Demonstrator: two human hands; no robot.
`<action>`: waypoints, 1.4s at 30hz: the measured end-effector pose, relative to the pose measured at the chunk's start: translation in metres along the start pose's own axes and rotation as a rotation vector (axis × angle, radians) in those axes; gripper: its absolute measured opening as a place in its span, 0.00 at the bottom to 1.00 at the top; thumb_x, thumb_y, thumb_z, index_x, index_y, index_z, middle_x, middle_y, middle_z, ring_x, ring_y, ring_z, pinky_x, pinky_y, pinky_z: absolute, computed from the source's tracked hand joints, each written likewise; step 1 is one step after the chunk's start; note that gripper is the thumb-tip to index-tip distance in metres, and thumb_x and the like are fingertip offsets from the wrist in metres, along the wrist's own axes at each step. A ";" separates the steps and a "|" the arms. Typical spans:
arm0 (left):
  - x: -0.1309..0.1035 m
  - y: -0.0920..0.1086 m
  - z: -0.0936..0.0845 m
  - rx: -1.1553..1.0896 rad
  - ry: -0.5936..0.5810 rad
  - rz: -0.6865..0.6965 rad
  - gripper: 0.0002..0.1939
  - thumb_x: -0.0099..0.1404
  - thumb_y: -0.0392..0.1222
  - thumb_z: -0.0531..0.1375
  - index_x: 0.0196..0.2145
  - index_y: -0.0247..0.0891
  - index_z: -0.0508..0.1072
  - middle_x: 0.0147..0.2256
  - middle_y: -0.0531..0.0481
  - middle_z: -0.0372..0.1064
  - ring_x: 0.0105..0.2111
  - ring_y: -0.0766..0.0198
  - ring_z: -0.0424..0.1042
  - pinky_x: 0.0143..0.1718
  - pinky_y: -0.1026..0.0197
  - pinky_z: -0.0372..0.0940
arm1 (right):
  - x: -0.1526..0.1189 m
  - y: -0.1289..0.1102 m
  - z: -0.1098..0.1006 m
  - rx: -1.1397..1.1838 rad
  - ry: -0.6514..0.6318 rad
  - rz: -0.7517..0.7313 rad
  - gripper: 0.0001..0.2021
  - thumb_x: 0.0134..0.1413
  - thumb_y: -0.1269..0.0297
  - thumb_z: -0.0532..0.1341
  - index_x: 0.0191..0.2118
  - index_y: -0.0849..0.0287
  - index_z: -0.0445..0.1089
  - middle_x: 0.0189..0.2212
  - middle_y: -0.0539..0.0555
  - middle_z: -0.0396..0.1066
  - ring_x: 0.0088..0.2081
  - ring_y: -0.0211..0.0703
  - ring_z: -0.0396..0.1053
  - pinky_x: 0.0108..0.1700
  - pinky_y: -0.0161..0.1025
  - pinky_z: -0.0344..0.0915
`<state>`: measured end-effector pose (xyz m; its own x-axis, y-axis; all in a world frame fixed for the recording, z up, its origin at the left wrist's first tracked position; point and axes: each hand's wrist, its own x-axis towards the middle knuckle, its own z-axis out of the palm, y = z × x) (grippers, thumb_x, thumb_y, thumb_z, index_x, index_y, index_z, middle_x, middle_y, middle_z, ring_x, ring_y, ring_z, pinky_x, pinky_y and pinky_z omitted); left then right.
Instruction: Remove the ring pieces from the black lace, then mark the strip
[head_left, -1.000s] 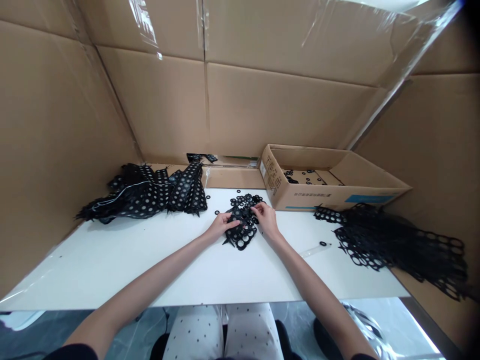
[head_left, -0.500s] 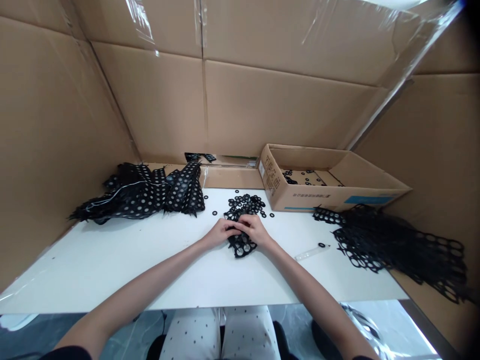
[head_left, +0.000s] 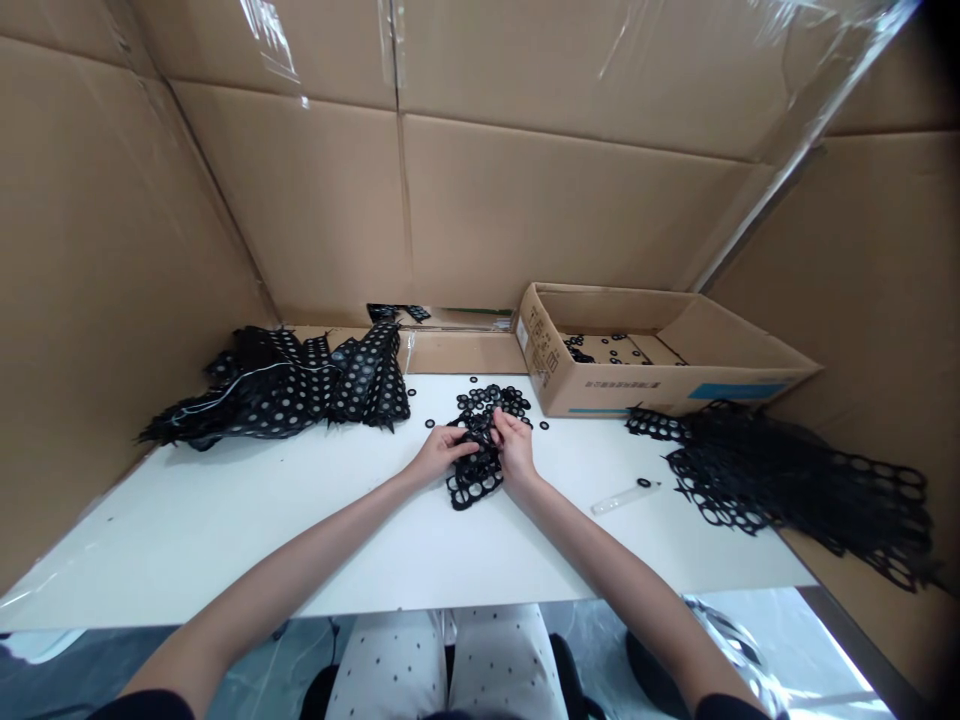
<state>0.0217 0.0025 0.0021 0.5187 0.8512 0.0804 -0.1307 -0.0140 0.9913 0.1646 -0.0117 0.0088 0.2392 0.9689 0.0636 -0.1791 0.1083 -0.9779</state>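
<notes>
Left hand [head_left: 442, 453] pinches perforated sheet [head_left: 474, 490] — right hand [head_left: 515, 447], grasp indistinct; a sharp tug could scatter loose rings [head_left: 513, 398] off the table's [head_left: 360, 560] far edge.

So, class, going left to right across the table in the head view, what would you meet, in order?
Heap of dotted black cloth → left hand → black piece with holes → right hand → clear pen-like stick → heap of black netting.
</notes>
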 end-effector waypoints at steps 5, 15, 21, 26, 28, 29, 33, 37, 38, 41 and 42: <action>0.000 -0.001 0.000 -0.028 0.010 -0.012 0.17 0.50 0.49 0.66 0.30 0.30 0.76 0.28 0.47 0.74 0.27 0.63 0.70 0.31 0.63 0.62 | -0.006 0.000 0.007 0.063 0.032 -0.021 0.24 0.48 0.46 0.59 0.16 0.57 0.51 0.14 0.44 0.49 0.17 0.31 0.44 0.20 0.34 0.45; -0.003 -0.003 -0.005 -0.117 0.026 -0.087 0.17 0.49 0.47 0.67 0.29 0.29 0.75 0.28 0.44 0.75 0.28 0.60 0.73 0.31 0.61 0.65 | 0.043 -0.016 -0.052 -0.048 0.236 -0.222 0.19 0.49 0.47 0.58 0.22 0.60 0.65 0.15 0.46 0.56 0.18 0.32 0.51 0.20 0.32 0.48; -0.002 -0.002 -0.007 -0.211 -0.006 -0.051 0.21 0.46 0.41 0.70 0.38 0.30 0.73 0.36 0.44 0.75 0.35 0.61 0.72 0.38 0.63 0.65 | 0.039 0.005 -0.047 -0.671 -0.033 -0.223 0.14 0.46 0.58 0.63 0.35 0.65 0.74 0.24 0.55 0.71 0.26 0.42 0.65 0.33 0.39 0.61; -0.002 -0.006 -0.006 -0.146 -0.008 -0.107 0.18 0.43 0.40 0.71 0.31 0.28 0.74 0.33 0.45 0.75 0.33 0.62 0.72 0.38 0.62 0.65 | 0.031 -0.004 -0.045 -0.952 0.053 -0.492 0.18 0.54 0.62 0.57 0.49 0.63 0.69 0.35 0.60 0.71 0.37 0.49 0.66 0.42 0.46 0.63; -0.001 -0.008 -0.006 -0.144 0.041 -0.109 0.18 0.44 0.42 0.70 0.31 0.29 0.74 0.32 0.45 0.75 0.32 0.62 0.72 0.38 0.60 0.65 | 0.024 -0.014 -0.042 -0.940 0.056 -0.649 0.15 0.57 0.62 0.54 0.48 0.61 0.69 0.40 0.61 0.68 0.43 0.50 0.63 0.47 0.47 0.61; 0.000 -0.008 -0.005 -0.149 0.058 -0.107 0.19 0.45 0.43 0.70 0.32 0.29 0.73 0.32 0.45 0.75 0.32 0.61 0.72 0.38 0.60 0.65 | 0.020 -0.019 -0.040 -0.925 0.012 -0.718 0.13 0.58 0.62 0.54 0.46 0.60 0.69 0.40 0.61 0.68 0.44 0.49 0.63 0.47 0.47 0.61; 0.001 -0.007 -0.004 -0.120 0.061 -0.059 0.18 0.46 0.47 0.69 0.28 0.29 0.72 0.26 0.49 0.72 0.27 0.65 0.69 0.31 0.63 0.63 | 0.001 -0.030 -0.025 -0.979 -0.334 -0.866 0.09 0.57 0.60 0.56 0.38 0.59 0.68 0.35 0.58 0.68 0.39 0.48 0.62 0.42 0.44 0.62; 0.001 -0.005 -0.003 -0.019 0.041 -0.016 0.20 0.42 0.47 0.70 0.20 0.31 0.66 0.18 0.56 0.62 0.20 0.72 0.60 0.23 0.68 0.54 | -0.005 -0.027 -0.015 -1.154 -0.436 -0.830 0.11 0.59 0.58 0.54 0.33 0.59 0.65 0.30 0.57 0.66 0.36 0.46 0.60 0.35 0.40 0.59; 0.001 -0.005 -0.003 0.012 0.039 -0.016 0.20 0.42 0.46 0.70 0.19 0.31 0.64 0.17 0.57 0.59 0.19 0.73 0.57 0.21 0.69 0.52 | -0.004 -0.026 -0.015 -1.179 -0.447 -0.823 0.11 0.60 0.58 0.53 0.32 0.59 0.65 0.29 0.56 0.65 0.35 0.46 0.60 0.35 0.39 0.58; 0.000 -0.007 -0.002 0.083 0.033 -0.010 0.20 0.43 0.45 0.70 0.18 0.32 0.62 0.15 0.60 0.54 0.18 0.75 0.52 0.19 0.69 0.47 | -0.002 -0.025 -0.016 -1.260 -0.503 -0.854 0.13 0.62 0.59 0.50 0.31 0.60 0.64 0.28 0.56 0.66 0.34 0.44 0.60 0.34 0.38 0.56; 0.000 -0.007 -0.002 0.089 0.024 -0.005 0.19 0.44 0.45 0.69 0.18 0.32 0.62 0.16 0.59 0.54 0.18 0.75 0.52 0.20 0.69 0.47 | -0.001 -0.025 -0.016 -1.294 -0.522 -0.880 0.13 0.62 0.58 0.50 0.31 0.60 0.63 0.28 0.56 0.66 0.33 0.44 0.60 0.33 0.38 0.56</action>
<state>0.0207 0.0033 -0.0054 0.4989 0.8635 0.0744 -0.0521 -0.0558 0.9971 0.1843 -0.0192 0.0300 -0.5446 0.7090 0.4480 0.7585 0.6443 -0.0977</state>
